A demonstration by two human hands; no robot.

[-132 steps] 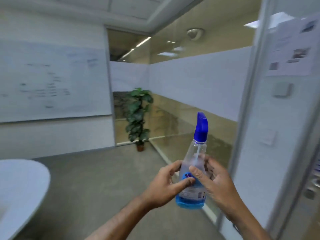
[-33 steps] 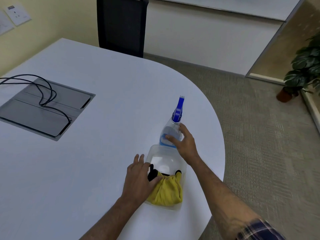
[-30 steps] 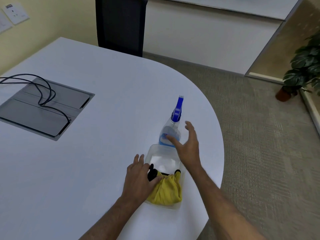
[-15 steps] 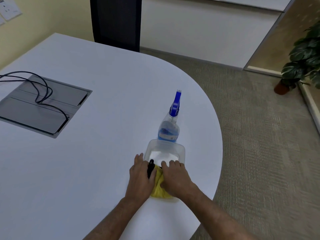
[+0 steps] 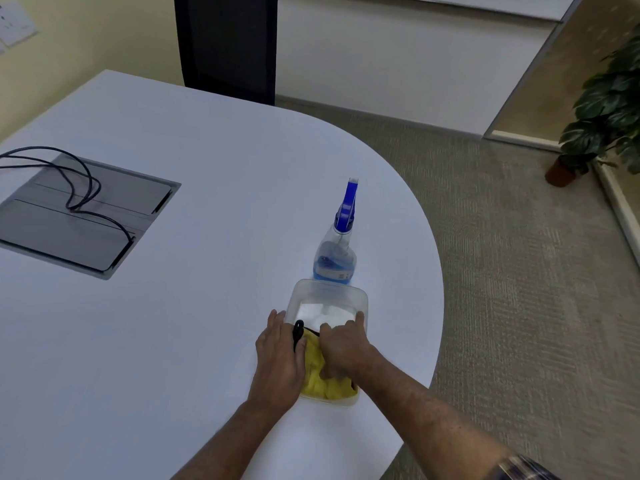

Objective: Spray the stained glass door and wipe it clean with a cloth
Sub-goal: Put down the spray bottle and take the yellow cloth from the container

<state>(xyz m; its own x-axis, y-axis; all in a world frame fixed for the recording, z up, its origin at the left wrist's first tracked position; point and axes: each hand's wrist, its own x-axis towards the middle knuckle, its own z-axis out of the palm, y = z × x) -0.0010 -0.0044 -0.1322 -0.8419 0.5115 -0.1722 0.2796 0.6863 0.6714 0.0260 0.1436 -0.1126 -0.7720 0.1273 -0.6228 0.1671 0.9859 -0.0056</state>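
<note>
While in tub (image 5: 329, 288), yellow cloth (image 5: 325, 389)

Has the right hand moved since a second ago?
Yes: the right hand left the bottle and drew back from it, now gripping the cloth in the tub.

Spray bottle (image 5: 337, 251): I see a clear bottle with a blue trigger head and a little blue liquid in the bottom. It stands upright on the white table (image 5: 207, 202), apart from both hands.
Bottle position: just beyond the far end of the clear tub (image 5: 327, 292), near the table's rounded edge.
Cloth (image 5: 320, 382): yellow and crumpled, bunched in the tub's near end.
Cloth contact: the right hand (image 5: 343, 348) curls its fingers into it from above. The left hand (image 5: 280, 362) lies flat beside it, thumb at its edge.
</note>
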